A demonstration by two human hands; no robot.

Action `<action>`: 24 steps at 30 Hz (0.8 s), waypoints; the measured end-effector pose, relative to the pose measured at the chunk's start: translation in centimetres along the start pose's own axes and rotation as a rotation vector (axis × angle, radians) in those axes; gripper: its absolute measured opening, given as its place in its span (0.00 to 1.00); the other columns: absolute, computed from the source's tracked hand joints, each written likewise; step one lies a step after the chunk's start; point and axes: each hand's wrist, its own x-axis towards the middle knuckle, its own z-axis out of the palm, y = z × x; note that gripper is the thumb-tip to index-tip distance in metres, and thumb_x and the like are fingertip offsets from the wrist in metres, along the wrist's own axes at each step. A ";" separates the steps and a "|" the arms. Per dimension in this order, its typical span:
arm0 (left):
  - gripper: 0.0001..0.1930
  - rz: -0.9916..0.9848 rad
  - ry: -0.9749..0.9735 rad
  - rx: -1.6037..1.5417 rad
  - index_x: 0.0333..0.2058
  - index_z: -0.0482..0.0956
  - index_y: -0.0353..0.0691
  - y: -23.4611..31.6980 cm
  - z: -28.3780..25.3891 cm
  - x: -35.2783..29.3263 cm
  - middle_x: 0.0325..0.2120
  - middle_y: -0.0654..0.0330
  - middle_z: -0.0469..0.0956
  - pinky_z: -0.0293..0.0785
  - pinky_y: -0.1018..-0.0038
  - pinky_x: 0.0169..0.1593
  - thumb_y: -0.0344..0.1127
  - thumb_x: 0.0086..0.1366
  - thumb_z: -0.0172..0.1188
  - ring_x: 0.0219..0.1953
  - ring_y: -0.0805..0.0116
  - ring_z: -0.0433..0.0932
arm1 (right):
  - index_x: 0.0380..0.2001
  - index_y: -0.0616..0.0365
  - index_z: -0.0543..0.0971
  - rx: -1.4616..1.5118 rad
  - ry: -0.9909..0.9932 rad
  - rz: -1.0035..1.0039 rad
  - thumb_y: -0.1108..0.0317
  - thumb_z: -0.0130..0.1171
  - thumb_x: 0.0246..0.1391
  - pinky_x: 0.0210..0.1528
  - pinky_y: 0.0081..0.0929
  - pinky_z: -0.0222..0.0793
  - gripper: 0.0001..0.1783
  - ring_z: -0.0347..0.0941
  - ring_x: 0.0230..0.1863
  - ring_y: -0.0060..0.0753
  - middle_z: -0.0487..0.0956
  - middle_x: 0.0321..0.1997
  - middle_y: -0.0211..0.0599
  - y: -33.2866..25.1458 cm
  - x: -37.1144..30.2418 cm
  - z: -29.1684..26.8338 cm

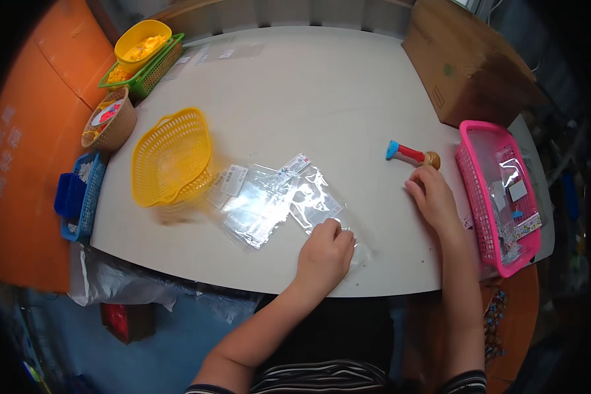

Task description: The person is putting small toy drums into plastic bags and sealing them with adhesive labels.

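Observation:
My left hand (326, 253) is closed on the near end of a clear plastic bag (315, 197) with a printed strip at its far end. Left of it lies a loose pile of shiny clear bags (256, 207), one bearing a white label. My right hand (433, 200) reaches to a small toy (410, 154) lying on the table, with a blue end, a red shaft and a round golden-brown head. Its fingertips are at the round head, thumb and forefinger a little apart; whether they touch it is hard to make out.
A yellow basket (171, 161), its right edge smeared, stands left of the bags. A pink basket (482, 190) of packaged items is at the right, below a cardboard box (469, 62). Blue (95, 197), tan (119, 128) and green (148, 77) baskets line the left edge.

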 end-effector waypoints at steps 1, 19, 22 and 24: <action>0.04 0.008 0.026 -0.025 0.31 0.81 0.40 -0.1 0.2 0.1 0.27 0.59 0.74 0.74 0.68 0.33 0.30 0.57 0.65 0.30 0.60 0.76 | 0.36 0.61 0.77 0.048 0.025 0.099 0.61 0.58 0.60 0.40 0.40 0.70 0.13 0.76 0.37 0.48 0.79 0.34 0.44 -0.6 -0.4 -0.1; 0.03 0.078 0.036 -0.070 0.30 0.80 0.39 -0.6 0.3 -0.5 0.23 0.58 0.75 0.72 0.66 0.31 0.27 0.56 0.64 0.27 0.58 0.76 | 0.46 0.60 0.76 0.503 0.244 0.068 0.75 0.62 0.54 0.39 0.26 0.77 0.16 0.75 0.39 0.32 0.75 0.41 0.35 -6.7 -0.1 -2.5; 0.03 0.083 0.024 -0.086 0.30 0.80 0.39 -0.4 0.4 -0.3 0.23 0.58 0.75 0.72 0.67 0.31 0.27 0.56 0.64 0.26 0.59 0.76 | 0.48 0.60 0.75 0.931 0.093 0.290 0.75 0.59 0.59 0.38 0.24 0.76 0.13 0.74 0.33 0.25 0.75 0.40 0.32 -7.6 -3.8 -3.2; 0.05 0.067 0.010 -0.086 0.31 0.79 0.39 -0.3 0.4 -0.2 0.24 0.58 0.74 0.73 0.66 0.32 0.27 0.55 0.64 0.29 0.58 0.76 | 0.49 0.60 0.74 1.074 -0.036 0.461 0.74 0.57 0.61 0.38 0.25 0.76 0.13 0.75 0.33 0.24 0.76 0.39 0.33 -7.9 -5.6 -3.5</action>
